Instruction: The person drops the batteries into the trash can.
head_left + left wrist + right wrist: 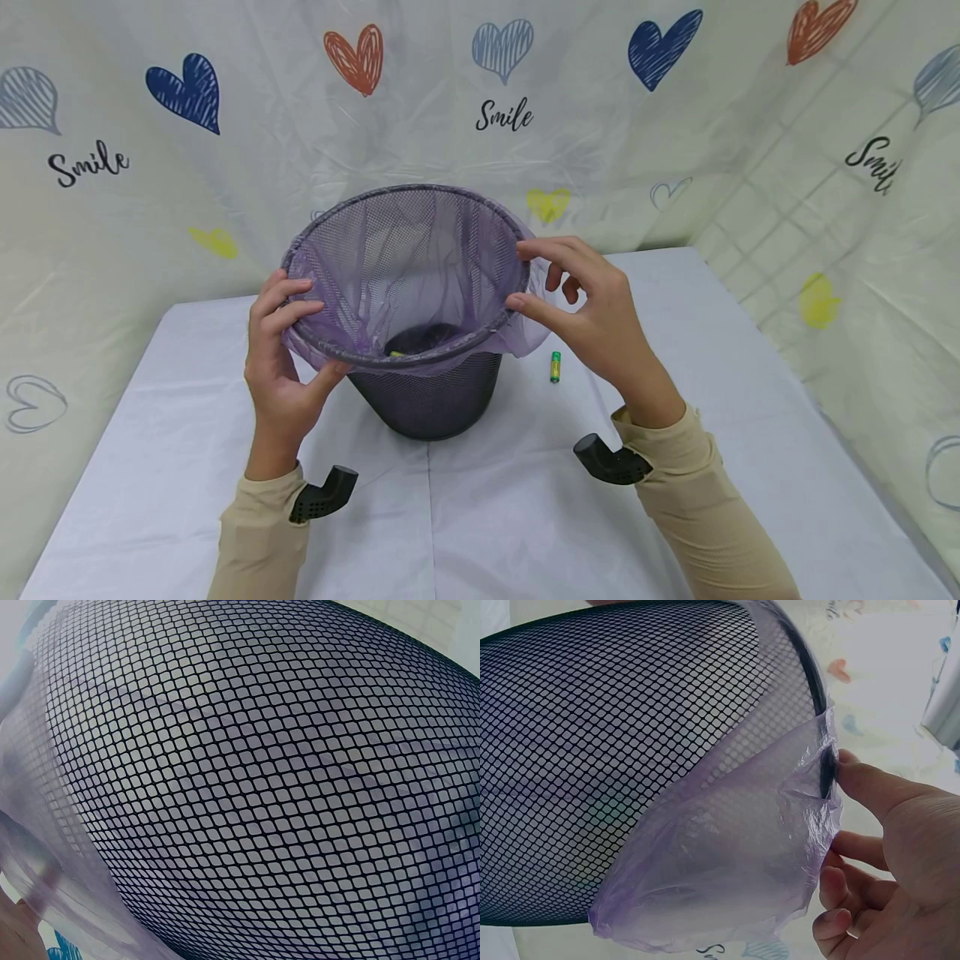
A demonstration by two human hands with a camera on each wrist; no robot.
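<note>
A black mesh wastebasket (427,400) stands tilted on the table, its mouth lined with a thin purple trash bag (525,333) folded over the rim. My left hand (281,358) grips the rim at the left, fingers over the inside and thumb at the outer front. On the right side, my right hand (592,300) holds the bag at the rim with thumb and forefinger, its other fingers curled. Loose bag film (727,847) hangs outside the mesh near these fingertips. A small yellow piece (397,353) shows low inside the wastebasket, mostly hidden by the rim.
A green and yellow battery (555,367) lies on the white tablecloth (510,517), right of the wastebasket. Behind the table hangs a pale curtain (427,125) with printed hearts. Black wrist devices (324,495) sit on both beige sleeves.
</note>
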